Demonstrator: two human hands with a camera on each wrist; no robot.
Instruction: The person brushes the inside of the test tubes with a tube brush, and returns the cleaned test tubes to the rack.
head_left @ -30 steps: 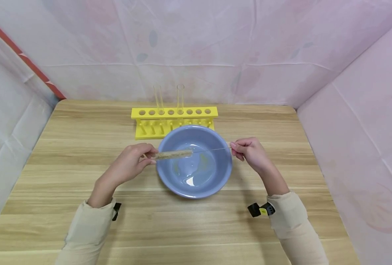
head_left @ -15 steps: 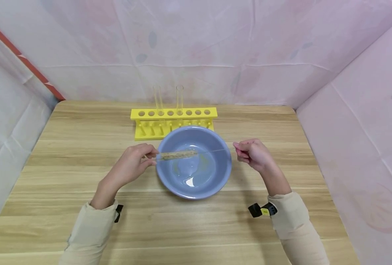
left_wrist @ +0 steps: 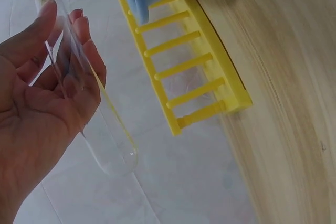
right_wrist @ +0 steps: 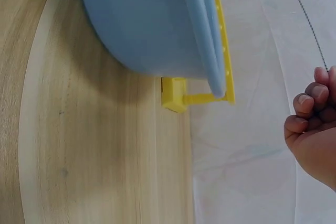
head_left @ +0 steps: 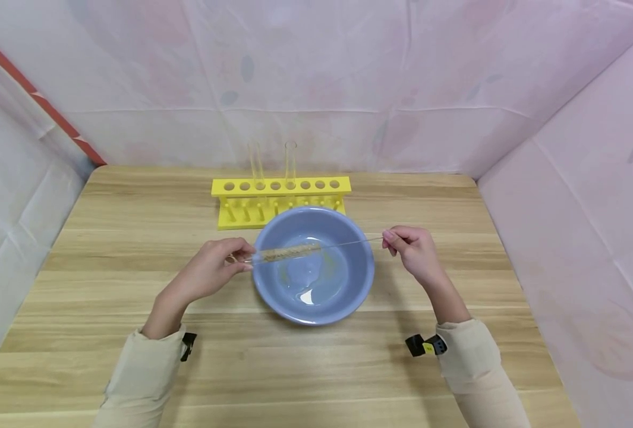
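In my left hand (head_left: 217, 267) is a clear glass test tube (left_wrist: 116, 156), pinched between thumb and fingers and tilted over the blue basin (head_left: 316, 318). Its rounded end sticks out past the palm in the left wrist view. A test tube brush (head_left: 290, 252) with pale bristles points into the tube; some bristles show inside the glass in the left wrist view. Where the tube's mouth lies along the bristles is hard to tell. My right hand (head_left: 412, 249) pinches the end of the brush's thin twisted wire (right_wrist: 307, 19), to the right of the basin.
Behind the basin stands a yellow test tube rack (head_left: 280, 186) with holes and pegs. Two clear test tubes (head_left: 290, 166) stand upright in it. Shallow liquid (head_left: 321, 285) lies in the basin. Patterned cloth walls (head_left: 316, 77) enclose the wooden table (head_left: 295, 380).
My right hand has moved a little to the right, drawing the brush outward along the tube. The left hand stays nearly in place with the test tube.
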